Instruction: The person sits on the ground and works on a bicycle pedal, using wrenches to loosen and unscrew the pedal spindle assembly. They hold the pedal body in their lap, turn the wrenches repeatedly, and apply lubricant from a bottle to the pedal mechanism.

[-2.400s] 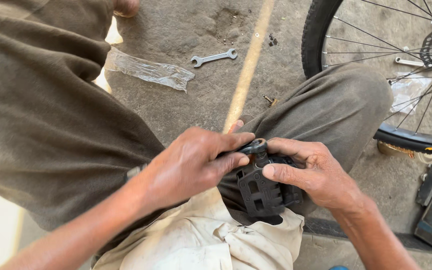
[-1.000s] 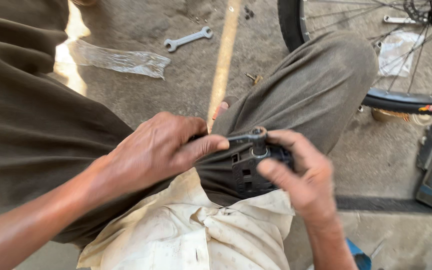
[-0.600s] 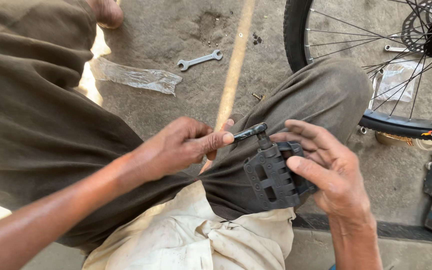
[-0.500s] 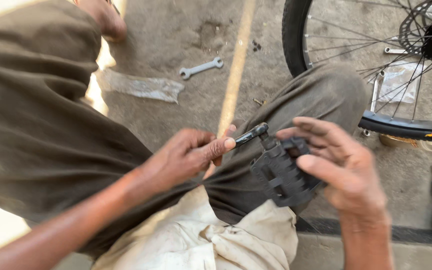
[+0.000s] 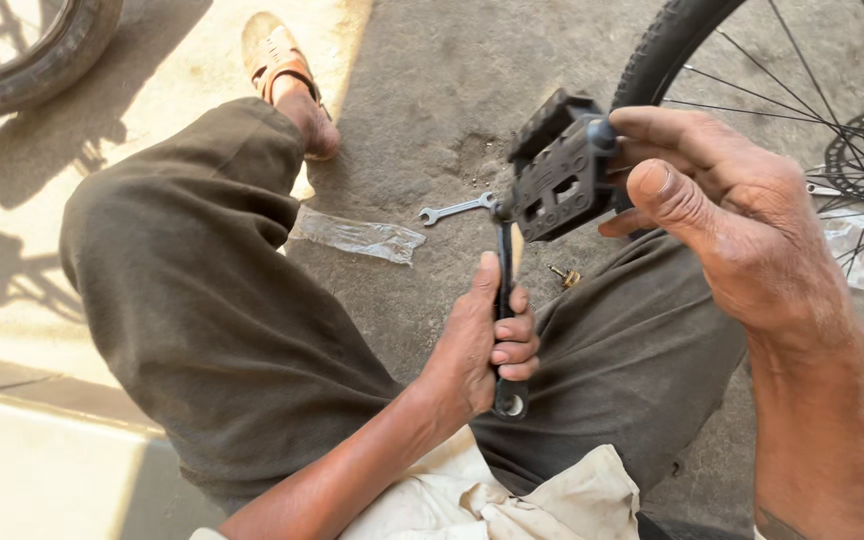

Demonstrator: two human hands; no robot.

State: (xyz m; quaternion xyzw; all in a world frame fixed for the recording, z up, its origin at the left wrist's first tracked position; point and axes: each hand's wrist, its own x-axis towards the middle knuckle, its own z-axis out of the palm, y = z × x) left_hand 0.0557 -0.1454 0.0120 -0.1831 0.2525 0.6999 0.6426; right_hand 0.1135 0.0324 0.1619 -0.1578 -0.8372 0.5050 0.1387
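Observation:
My right hand (image 5: 722, 215) holds a black bicycle pedal (image 5: 557, 165) raised above my right thigh, thumb and fingers wrapped around its right side. My left hand (image 5: 482, 340) grips a dark metal wrench (image 5: 505, 300) upright, its upper end meeting the pedal's axle at the lower left corner and its ring end showing below my fingers. I sit on the ground in olive trousers with both knees spread.
A small silver spanner (image 5: 455, 209) and a clear plastic wrapper (image 5: 357, 236) lie on the concrete between my legs. A small brass part (image 5: 562, 275) rests by my right thigh. A bicycle wheel (image 5: 812, 90) stands at right, another tyre (image 5: 32, 50) at top left. My sandalled foot (image 5: 287, 70) is ahead.
The pedal has been lifted off my lap and up in my right hand. My left hand has shifted from the pedal's axle to gripping the wrench upright under it.

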